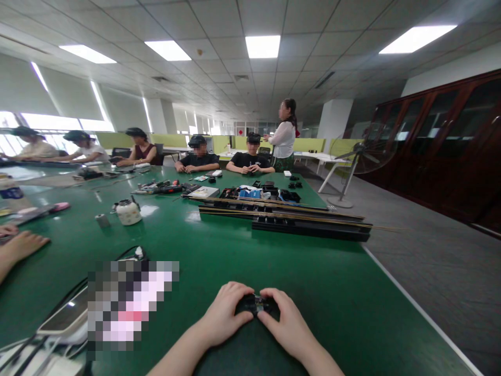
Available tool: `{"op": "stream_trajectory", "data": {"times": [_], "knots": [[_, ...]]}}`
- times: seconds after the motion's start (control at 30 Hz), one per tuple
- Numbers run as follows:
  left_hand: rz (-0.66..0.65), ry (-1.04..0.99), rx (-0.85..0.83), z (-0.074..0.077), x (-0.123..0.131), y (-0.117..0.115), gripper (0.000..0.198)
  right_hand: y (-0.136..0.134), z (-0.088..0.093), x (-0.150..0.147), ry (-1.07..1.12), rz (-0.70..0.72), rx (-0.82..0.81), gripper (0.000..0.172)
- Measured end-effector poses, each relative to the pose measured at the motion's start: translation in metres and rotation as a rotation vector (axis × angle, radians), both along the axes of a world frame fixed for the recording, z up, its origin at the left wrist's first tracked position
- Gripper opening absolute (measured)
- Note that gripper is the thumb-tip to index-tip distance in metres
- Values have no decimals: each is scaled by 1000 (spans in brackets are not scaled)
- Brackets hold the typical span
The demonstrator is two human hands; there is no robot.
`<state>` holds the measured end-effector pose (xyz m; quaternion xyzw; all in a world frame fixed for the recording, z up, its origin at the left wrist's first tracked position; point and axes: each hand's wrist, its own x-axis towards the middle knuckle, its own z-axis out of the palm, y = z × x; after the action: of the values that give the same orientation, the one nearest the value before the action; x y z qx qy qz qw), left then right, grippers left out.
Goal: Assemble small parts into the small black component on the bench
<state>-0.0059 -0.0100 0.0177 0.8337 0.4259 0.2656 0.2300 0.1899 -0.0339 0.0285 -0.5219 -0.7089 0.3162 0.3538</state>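
A small black part (258, 302) with a lighter metallic or clear piece at its middle lies between my hands, low over the green table (188, 292). My left hand (230, 308) grips its left end between thumb and fingers. On its right end, my right hand (282, 316) does the same, so the thumbs almost meet along the near side. Much of the part is hidden by my fingers, and its exact kind cannot be made out.
Long black rails with thin brass rods (309, 224) lie ahead. A white jug (128, 211) and a small metal cylinder (102, 220) stand left. Nearer are a phone (64, 316) and cables. Another person's hand (27, 245) rests at the left edge; a fan (354, 156) stands beyond the table.
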Motion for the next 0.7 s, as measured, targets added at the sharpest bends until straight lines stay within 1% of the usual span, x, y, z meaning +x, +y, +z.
{"op": "stream_trajectory", "data": {"times": [0.1, 0.47, 0.7], "knots": [[0, 10, 1, 1, 0, -1, 37, 2, -1, 1, 31, -18, -24, 24], [15, -2, -5, 5, 2, -3, 45, 4, -4, 2, 58, -33, -30, 24], [2, -4, -1, 3, 1, -2, 39, 4, -4, 2, 46, -28, -24, 24]]}}
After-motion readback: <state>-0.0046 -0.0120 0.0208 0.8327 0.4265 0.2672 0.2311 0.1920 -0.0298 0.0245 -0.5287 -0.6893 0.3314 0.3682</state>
